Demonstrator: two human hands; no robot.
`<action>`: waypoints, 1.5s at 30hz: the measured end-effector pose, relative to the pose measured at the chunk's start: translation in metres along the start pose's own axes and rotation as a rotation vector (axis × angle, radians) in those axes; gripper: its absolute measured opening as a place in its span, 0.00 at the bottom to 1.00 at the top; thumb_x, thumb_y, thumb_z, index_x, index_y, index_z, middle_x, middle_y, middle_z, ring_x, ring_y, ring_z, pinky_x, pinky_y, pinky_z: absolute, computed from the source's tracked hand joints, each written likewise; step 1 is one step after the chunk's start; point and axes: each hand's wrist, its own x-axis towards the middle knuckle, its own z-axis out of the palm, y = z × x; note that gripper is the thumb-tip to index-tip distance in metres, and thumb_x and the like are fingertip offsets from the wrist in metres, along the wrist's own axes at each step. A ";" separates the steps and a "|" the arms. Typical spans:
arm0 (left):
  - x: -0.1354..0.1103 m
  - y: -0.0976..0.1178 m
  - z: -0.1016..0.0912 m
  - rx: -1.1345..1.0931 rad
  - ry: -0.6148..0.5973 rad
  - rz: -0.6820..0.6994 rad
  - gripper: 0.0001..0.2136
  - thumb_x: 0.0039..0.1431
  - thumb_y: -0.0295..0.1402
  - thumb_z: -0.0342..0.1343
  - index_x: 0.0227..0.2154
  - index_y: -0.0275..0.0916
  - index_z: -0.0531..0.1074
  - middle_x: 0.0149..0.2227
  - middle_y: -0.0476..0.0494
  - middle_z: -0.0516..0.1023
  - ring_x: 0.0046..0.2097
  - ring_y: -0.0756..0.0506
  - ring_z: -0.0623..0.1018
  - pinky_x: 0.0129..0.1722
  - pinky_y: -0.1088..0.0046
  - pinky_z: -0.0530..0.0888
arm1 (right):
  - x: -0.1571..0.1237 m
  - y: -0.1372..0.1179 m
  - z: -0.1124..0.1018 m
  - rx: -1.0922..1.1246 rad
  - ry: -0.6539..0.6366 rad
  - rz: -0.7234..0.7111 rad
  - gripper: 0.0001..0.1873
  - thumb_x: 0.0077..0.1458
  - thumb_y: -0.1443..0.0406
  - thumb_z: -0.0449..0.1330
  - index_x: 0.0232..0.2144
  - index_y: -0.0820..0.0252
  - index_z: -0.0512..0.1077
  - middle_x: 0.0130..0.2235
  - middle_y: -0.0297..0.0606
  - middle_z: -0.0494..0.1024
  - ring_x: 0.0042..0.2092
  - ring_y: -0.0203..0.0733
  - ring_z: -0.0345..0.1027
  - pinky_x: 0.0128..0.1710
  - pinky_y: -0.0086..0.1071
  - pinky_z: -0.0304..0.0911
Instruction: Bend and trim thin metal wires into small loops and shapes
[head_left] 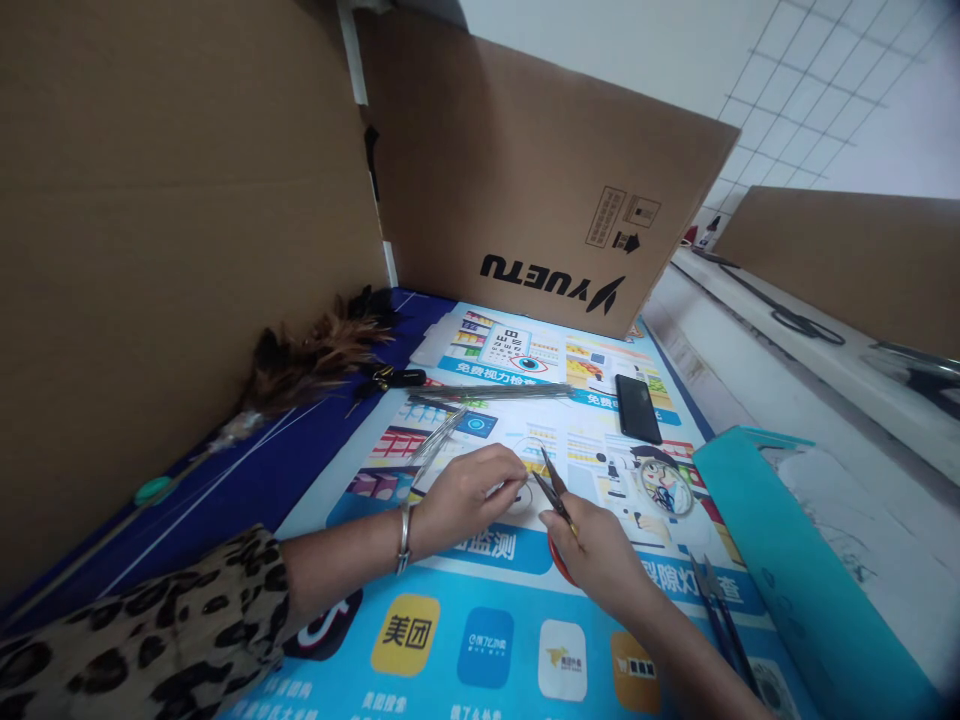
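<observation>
In the head view my right hand (596, 550) grips scissors (556, 488) with red handles. Their blades are parted and point away from me, close to my left fingertips. My left hand (476, 490) is closed in a pinch, and a thin curved strand, probably wire, (531, 440) loops near its fingertips. What exactly lies between the fingers is too fine to make out clearly. Beyond my left hand lie a bundle of thin metal rods or wires (495, 392) and a shorter bundle (439, 438). A small round clear dish (666, 487) sits to the right.
A black phone (637, 410) and black-handled pliers (390, 378) lie farther back. Brown feathers (315, 350) border the left. Dark-handled tweezers or pliers (724, 610) and a teal box (795, 560) are at right. Cardboard walls (525, 180) enclose the back and left.
</observation>
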 end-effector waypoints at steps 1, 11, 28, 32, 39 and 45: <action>0.000 0.000 0.000 -0.013 0.004 -0.022 0.07 0.56 0.27 0.49 0.35 0.37 0.71 0.34 0.42 0.73 0.39 0.48 0.72 0.39 0.71 0.69 | 0.000 0.001 -0.001 0.007 0.001 -0.003 0.19 0.59 0.54 0.42 0.31 0.60 0.64 0.29 0.38 0.72 0.30 0.38 0.64 0.25 0.27 0.48; 0.009 -0.003 -0.002 -0.585 -0.048 -0.562 0.08 0.57 0.36 0.49 0.32 0.36 0.68 0.27 0.47 0.72 0.29 0.51 0.71 0.32 0.74 0.68 | 0.002 0.008 -0.006 -0.135 0.174 0.037 0.15 0.58 0.56 0.44 0.31 0.59 0.63 0.33 0.39 0.71 0.32 0.39 0.64 0.25 0.27 0.50; 0.008 -0.001 0.000 -0.908 -0.084 -0.748 0.11 0.54 0.40 0.53 0.31 0.35 0.67 0.26 0.48 0.71 0.27 0.54 0.71 0.28 0.78 0.67 | 0.004 0.011 -0.001 -0.169 0.219 0.006 0.15 0.58 0.55 0.44 0.31 0.59 0.63 0.32 0.39 0.70 0.34 0.40 0.64 0.27 0.28 0.51; 0.008 -0.001 0.001 -0.929 -0.070 -0.740 0.12 0.54 0.40 0.53 0.31 0.34 0.66 0.29 0.47 0.72 0.25 0.54 0.70 0.26 0.78 0.66 | 0.005 0.013 0.000 -0.172 0.211 -0.001 0.15 0.58 0.56 0.44 0.31 0.59 0.64 0.32 0.38 0.70 0.32 0.39 0.64 0.25 0.27 0.50; 0.007 -0.002 0.000 -1.023 -0.101 -0.788 0.11 0.54 0.39 0.54 0.31 0.36 0.66 0.26 0.49 0.72 0.23 0.55 0.70 0.26 0.78 0.66 | 0.008 0.018 0.000 -0.138 0.255 0.016 0.14 0.59 0.59 0.44 0.32 0.60 0.64 0.32 0.38 0.71 0.32 0.38 0.65 0.27 0.28 0.51; 0.006 -0.001 0.002 -0.948 -0.139 -0.761 0.11 0.54 0.39 0.53 0.31 0.35 0.66 0.26 0.49 0.72 0.23 0.55 0.69 0.25 0.79 0.65 | 0.010 0.018 0.006 -0.214 0.228 -0.009 0.13 0.59 0.58 0.45 0.31 0.60 0.63 0.32 0.38 0.70 0.34 0.39 0.63 0.29 0.28 0.50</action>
